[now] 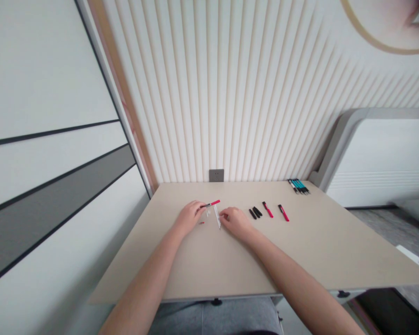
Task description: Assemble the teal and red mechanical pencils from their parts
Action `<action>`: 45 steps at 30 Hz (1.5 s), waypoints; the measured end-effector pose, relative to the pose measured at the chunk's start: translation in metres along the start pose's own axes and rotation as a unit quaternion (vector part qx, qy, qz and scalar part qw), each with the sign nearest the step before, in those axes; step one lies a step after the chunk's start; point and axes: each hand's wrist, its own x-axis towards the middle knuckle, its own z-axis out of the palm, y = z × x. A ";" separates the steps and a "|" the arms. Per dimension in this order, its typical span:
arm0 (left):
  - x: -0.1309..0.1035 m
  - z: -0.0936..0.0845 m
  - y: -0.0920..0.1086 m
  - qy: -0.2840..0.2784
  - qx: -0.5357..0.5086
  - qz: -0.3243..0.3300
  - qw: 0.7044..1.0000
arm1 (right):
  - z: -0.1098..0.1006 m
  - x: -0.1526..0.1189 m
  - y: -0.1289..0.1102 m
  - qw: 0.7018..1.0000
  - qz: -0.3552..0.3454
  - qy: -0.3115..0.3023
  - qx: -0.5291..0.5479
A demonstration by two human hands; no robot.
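My left hand (pixel 188 217) is closed on a pen with a red barrel (pixel 215 202) and a dark, silvery section by the fingers, held tilted just above the table. My right hand (pixel 235 220) has its fingertips pinched at the side of a thin white rod (pixel 217 217), one of a narrow pair lying lengthwise between the hands. Below the left fingers lies a small red piece (pixel 201 223). Small clear or white pieces (pixel 208 213) sit beside it, too tiny to make out fully.
Right of my right hand lie several black caps (pixel 255 212), then two red pen parts with black ends, one nearer (pixel 267 209) and one farther right (pixel 283 212). Several teal-and-black pens (pixel 299 186) lie at the table's back right corner. A wall socket (pixel 216 175) is behind the beige table (pixel 209 265).
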 end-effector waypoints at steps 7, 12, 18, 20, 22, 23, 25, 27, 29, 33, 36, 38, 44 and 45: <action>-0.001 0.005 -0.004 -0.007 0.016 -0.011 1.000 | -0.002 0.000 -0.009 0.999 -0.042 0.003 -0.004; -0.002 0.004 -0.002 -0.026 0.018 -0.013 0.999 | -0.003 -0.004 -0.021 0.992 -0.122 -0.023 0.002; -0.002 0.004 -0.001 -0.023 0.011 -0.013 1.000 | -0.002 -0.010 -0.028 0.978 -0.197 -0.071 0.001; -0.002 0.005 -0.001 -0.024 0.011 -0.014 1.000 | -0.001 -0.010 -0.028 0.977 -0.197 -0.081 0.002; -0.002 0.004 -0.001 -0.024 0.008 -0.015 1.000 | -0.002 -0.010 -0.027 0.978 -0.191 -0.083 0.002; -0.002 0.004 -0.001 -0.023 0.006 -0.016 1.000 | -0.003 -0.009 -0.026 0.979 -0.188 -0.082 0.001; -0.002 0.004 -0.001 -0.021 0.000 -0.015 1.000 | -0.005 -0.008 -0.025 0.980 -0.183 -0.080 -0.001; -0.002 0.004 -0.001 -0.017 -0.003 -0.014 1.000 | -0.007 -0.007 -0.023 0.980 -0.178 -0.083 -0.002; -0.002 0.003 0.000 -0.016 -0.008 -0.011 1.000 | -0.007 -0.007 -0.021 0.981 -0.173 -0.087 -0.003; -0.001 0.003 0.004 -0.011 -0.038 -0.007 0.999 | -0.003 -0.006 -0.019 0.982 -0.170 -0.083 0.003; 0.000 0.001 0.009 0.004 -0.071 -0.006 0.997 | -0.003 -0.004 -0.017 0.987 -0.149 -0.054 0.025; -0.001 -0.001 0.013 0.010 -0.084 0.002 0.996 | -0.004 -0.003 -0.016 0.991 -0.125 -0.024 0.046; -0.003 -0.005 0.019 0.016 -0.075 0.055 0.996 | -0.006 0.003 -0.012 0.988 -0.093 0.053 0.113; -0.003 -0.006 0.019 0.017 -0.072 0.062 0.995 | -0.006 0.003 -0.011 0.986 -0.094 0.060 0.121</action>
